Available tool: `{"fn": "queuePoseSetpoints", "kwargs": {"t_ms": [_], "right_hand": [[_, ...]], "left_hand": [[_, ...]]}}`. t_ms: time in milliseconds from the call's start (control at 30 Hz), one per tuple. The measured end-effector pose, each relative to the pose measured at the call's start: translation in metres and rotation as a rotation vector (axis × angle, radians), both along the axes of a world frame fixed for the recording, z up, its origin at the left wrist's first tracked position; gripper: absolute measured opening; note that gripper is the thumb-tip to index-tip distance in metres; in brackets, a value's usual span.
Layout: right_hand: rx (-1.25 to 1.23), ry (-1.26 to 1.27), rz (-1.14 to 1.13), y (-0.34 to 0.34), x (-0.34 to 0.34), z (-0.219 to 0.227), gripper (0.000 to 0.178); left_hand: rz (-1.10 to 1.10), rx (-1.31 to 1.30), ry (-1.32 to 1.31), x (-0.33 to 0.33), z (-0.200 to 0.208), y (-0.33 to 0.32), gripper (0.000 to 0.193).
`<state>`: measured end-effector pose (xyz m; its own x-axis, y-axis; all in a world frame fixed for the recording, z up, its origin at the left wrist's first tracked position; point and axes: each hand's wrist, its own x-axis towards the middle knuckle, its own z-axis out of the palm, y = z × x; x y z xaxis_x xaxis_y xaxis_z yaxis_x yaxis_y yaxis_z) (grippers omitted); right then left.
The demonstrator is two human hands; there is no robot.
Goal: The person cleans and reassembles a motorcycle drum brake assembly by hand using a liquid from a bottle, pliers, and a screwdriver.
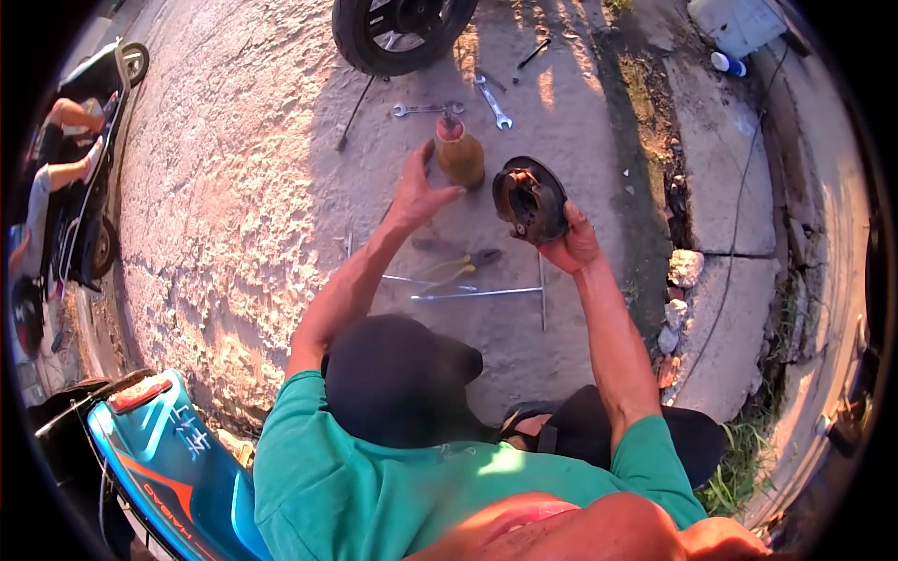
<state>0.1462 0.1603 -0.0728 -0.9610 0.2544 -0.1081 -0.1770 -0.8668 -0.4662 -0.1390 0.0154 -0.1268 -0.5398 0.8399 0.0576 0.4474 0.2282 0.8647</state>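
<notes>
My right hand (572, 241) grips a round, dark brake plate (531, 201) by its lower right rim. Its greasy inner side, with brown brake parts, faces up and to the left. My left hand (423, 194) is open, thumb and fingers apart, beside an amber bottle (462, 165) with a reddish top. Whether the fingers touch the bottle I cannot tell. On the ground between my arms lie yellow-handled pliers (458, 268) and a long T-shaped metal bar (486, 294). Beyond the bottle are two spanners, one flat across (417, 110) and one slanted (492, 103).
A wheel with a black tyre (404, 58) is at the far side, a thin rod (354, 114) near it. A blue scooter (178, 467) stands at lower left. Farther left, a person's legs (70, 173) rest on another scooter. Stones (686, 268) and a cable (739, 201) line the right.
</notes>
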Motion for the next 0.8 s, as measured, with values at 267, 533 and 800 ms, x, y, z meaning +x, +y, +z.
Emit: {"fn": "queuePoseSetpoints", "kwargs": {"t_ms": [267, 533, 800], "right_hand": [[0.182, -0.078, -0.122, 0.009, 0.022, 0.020, 0.089], [0.423, -0.180, -0.089, 0.030, 0.038, 0.027, 0.103], [0.713, -0.166, -0.106, 0.036, 0.029, 0.039, 0.091]], "left_hand": [[-0.103, 0.016, -0.340, 0.009, 0.020, 0.023, 0.083], [-0.320, -0.283, 0.423, -0.014, 0.167, -0.028, 0.081], [-0.398, -0.442, 0.872, -0.015, 0.245, -0.047, 0.080]]}}
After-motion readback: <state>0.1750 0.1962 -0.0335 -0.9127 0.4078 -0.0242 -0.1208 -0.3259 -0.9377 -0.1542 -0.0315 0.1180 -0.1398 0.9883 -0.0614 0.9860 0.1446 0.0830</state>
